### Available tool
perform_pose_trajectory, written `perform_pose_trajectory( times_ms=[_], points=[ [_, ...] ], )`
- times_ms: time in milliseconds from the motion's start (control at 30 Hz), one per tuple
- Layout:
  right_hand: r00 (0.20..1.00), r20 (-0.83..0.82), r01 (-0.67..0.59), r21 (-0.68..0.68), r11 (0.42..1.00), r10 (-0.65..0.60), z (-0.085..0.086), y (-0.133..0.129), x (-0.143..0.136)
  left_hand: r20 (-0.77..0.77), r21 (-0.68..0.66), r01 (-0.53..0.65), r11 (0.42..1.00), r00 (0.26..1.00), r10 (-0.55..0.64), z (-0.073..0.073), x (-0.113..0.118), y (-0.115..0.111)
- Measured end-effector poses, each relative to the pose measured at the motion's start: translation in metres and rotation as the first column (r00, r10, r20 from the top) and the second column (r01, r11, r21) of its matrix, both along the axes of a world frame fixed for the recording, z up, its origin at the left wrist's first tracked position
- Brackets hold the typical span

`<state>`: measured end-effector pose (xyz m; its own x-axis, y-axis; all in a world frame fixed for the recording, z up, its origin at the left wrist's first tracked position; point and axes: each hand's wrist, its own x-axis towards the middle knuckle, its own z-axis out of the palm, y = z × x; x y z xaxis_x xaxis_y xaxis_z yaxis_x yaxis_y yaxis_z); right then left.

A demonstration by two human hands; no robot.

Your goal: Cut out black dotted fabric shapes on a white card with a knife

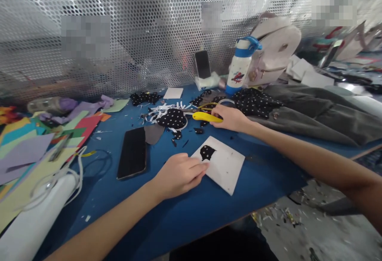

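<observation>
A white square card (226, 165) lies on the blue table with a small black dotted fabric scrap (207, 152) on it. My left hand (180, 173) has its fingers pressed together at the lower edge of this scrap, over the card's left side. Farther back, my right hand (228, 117) is closed around one end of a slim yellow utility knife (205, 116), which points left. Beyond its tip sits a larger black polka-dot fabric piece (172, 118), among white paper strips (161, 111) and small dark offcuts.
A black phone (132, 152) lies left of my left hand. Coloured paper sheets (26, 153) and a white corded device (44, 209) fill the left side. Behind stand a water bottle (239, 66), another phone (203, 64) and a pale backpack (273, 48). Grey cloth (316, 111) covers the right.
</observation>
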<state>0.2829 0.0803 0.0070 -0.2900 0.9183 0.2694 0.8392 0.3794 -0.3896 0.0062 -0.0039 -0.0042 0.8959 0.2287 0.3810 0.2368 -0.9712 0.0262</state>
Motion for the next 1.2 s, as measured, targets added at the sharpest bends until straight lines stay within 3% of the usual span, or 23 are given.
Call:
perform_pose_trajectory(
  times_ms=[200, 400, 567, 633, 733, 933, 1067, 1200],
  points=[
    [0.945, -0.323, -0.034, 0.069, 0.997, 0.055, 0.017, -0.006, 0.005, -0.002, -0.032, 0.009, 0.999, 1.0, -0.009, -0.001, -0.003, 0.002],
    [0.707, -0.707, -0.017, -0.026, 1.0, -0.006, 0.007, -0.033, -0.012, 0.002, -0.038, 0.029, 0.999, 1.0, -0.029, -0.001, -0.004, 0.002],
    [0.508, -0.861, -0.221, -0.104, 0.97, 0.024, -0.003, -0.057, -0.026, -0.019, -0.058, 0.01, 0.998, 1.0, -0.011, 0.002, -0.005, 0.001],
    [0.467, -0.883, -0.288, -0.097, 0.953, 0.051, -0.004, -0.064, -0.027, -0.028, -0.065, 0.0, 0.998, 1.0, -0.002, 0.002, -0.006, 0.002],
    [0.506, -0.854, -0.315, -0.05, 0.948, 0.123, -0.005, -0.07, -0.025, -0.02, -0.057, -0.021, 0.998, 1.0, 0.02, 0.0, -0.006, 0.002],
    [0.658, -0.684, -0.341, 0.101, 0.935, 0.314, -0.01, -0.071, -0.017, 0.014, -0.1, -0.036, 0.994, 0.999, 0.038, -0.004, -0.005, 0.003],
    [0.648, -0.672, -0.385, 0.117, 0.915, 0.359, -0.009, -0.07, -0.017, -0.01, -0.143, -0.024, 0.989, 1.0, 0.022, -0.005, -0.007, 0.002],
    [0.636, -0.704, -0.401, 0.05, 0.915, 0.317, -0.007, -0.07, -0.02, -0.023, -0.168, -0.029, 0.985, 0.999, 0.025, -0.007, -0.008, 0.0]
  ],
)
